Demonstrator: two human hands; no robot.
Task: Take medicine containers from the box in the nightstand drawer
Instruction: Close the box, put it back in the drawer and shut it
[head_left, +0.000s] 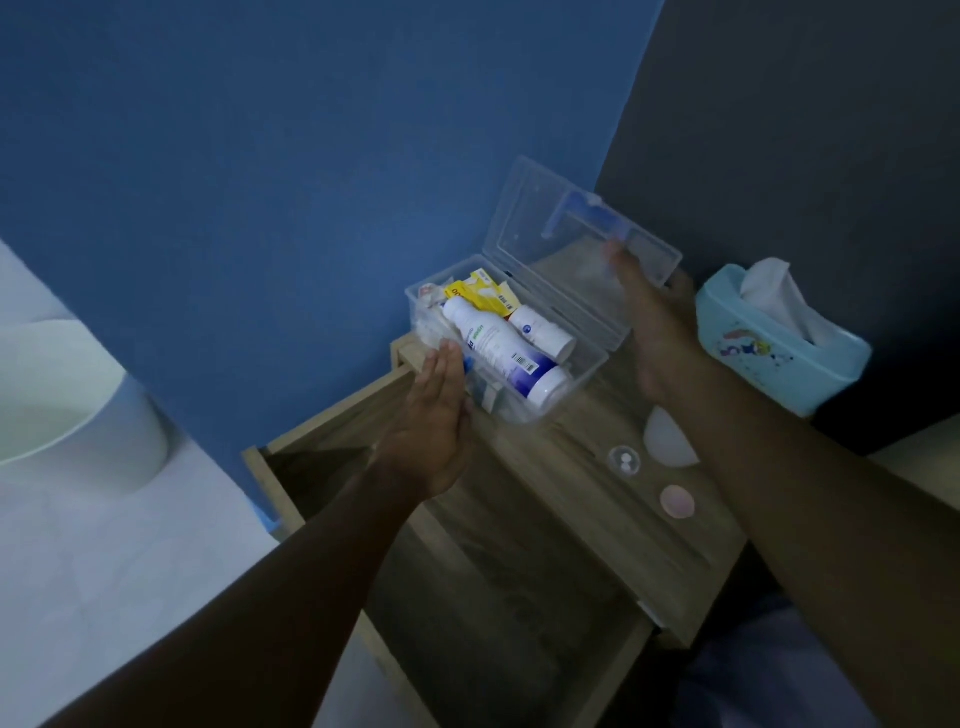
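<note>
A clear plastic box (589, 371) stands on the wooden nightstand top (545, 493) with its hinged lid (545, 218) tipped up and back. Inside lie a large white bottle with a blue band (498, 348), a smaller white bottle (540, 327), a yellow packet (475, 291) and other small packs. My left hand (436, 415) is flat, palm against the box's near left wall, holding nothing. My right hand (660, 332), slightly blurred, reaches past the box, and its fingers pinch the far edge of the raised lid.
The nightstand drawer (311, 467) is pulled out below my left arm. A light blue tissue box (769, 348) stands at the right. A small clear dish with white tablets (626, 461), a pink disc (677, 501) and a white curved piece (667, 436) lie on the top. A white tub (78, 415) sits at the left.
</note>
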